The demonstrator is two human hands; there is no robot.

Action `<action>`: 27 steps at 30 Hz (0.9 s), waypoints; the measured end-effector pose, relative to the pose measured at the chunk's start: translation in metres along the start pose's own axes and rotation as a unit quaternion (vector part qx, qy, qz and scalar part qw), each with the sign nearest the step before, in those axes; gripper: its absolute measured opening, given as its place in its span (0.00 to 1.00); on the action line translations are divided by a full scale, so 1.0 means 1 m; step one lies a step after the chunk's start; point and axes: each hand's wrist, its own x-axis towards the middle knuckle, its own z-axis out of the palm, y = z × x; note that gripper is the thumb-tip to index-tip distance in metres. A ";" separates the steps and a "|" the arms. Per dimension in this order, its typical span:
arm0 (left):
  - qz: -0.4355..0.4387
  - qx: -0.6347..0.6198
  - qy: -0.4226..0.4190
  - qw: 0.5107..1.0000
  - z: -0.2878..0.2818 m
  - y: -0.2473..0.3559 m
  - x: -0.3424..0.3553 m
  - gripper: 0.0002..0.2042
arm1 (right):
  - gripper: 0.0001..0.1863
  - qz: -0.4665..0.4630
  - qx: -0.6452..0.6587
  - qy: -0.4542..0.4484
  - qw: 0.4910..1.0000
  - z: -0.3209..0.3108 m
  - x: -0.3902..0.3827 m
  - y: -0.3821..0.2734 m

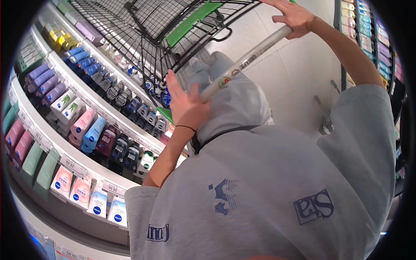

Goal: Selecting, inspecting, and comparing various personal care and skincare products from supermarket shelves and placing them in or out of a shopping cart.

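A black wire shopping cart (149, 41) with green plastic trim fills the top of the view. Its pale handle bar (255, 54) runs slantwise from lower left to upper right in front of my body. My left hand (187, 105) grips the lower left end of the bar, one finger stretched up along the cart's corner. At the upper right end, my right hand (295, 18) is on the bar, with a finger extended past it along the frame; some of its fingers are hidden. A thin dark band circles my left wrist.
Curved-looking store shelves (104, 104) on the left hold rows of tubes, bottles and boxes in purple, blue, pink, green and black. Another stocked shelf (364, 32) stands at the far right. Pale floor tiles (286, 82) lie between them. The cart runs close alongside the left shelves.
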 end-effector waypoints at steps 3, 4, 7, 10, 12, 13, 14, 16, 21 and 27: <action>-0.001 0.021 0.008 1.000 -0.001 0.001 0.003 0.19 | 0.30 -0.012 -0.034 -0.095 0.995 -0.015 0.012 0.002; -0.008 0.043 0.015 0.999 -0.002 0.000 0.002 0.19 | 0.30 -0.022 -0.027 -0.085 0.996 -0.014 0.012 0.002; 0.002 0.059 0.019 0.998 -0.001 -0.005 -0.001 0.18 | 0.29 -0.008 -0.034 -0.099 0.994 -0.018 0.018 -0.007; 0.010 0.073 0.028 0.997 -0.003 -0.008 -0.002 0.18 | 0.20 0.008 0.023 0.012 1.000 0.011 -0.002 -0.005; -0.003 0.073 0.001 0.997 -0.005 -0.008 -0.003 0.18 | 0.21 0.017 0.012 0.019 1.000 0.012 -0.002 -0.011; 0.000 0.077 0.013 0.997 -0.002 -0.010 -0.004 0.19 | 0.21 0.038 0.015 -0.007 0.999 0.009 -0.001 -0.013; 0.001 0.077 0.019 0.997 -0.002 -0.011 -0.004 0.19 | 0.21 0.037 0.010 -0.005 0.999 0.009 0.000 -0.013; 0.011 0.072 0.029 0.997 -0.002 -0.011 -0.006 0.19 | 0.20 0.046 0.019 -0.003 0.999 0.011 -0.001 -0.016; 0.016 0.079 0.022 0.996 -0.002 -0.014 0.000 0.19 | 0.21 0.012 0.011 0.044 0.999 0.017 -0.003 -0.005; 0.003 0.082 0.006 0.997 -0.011 -0.015 0.000 0.21 | 0.23 -0.004 0.012 0.055 0.998 0.019 0.003 -0.007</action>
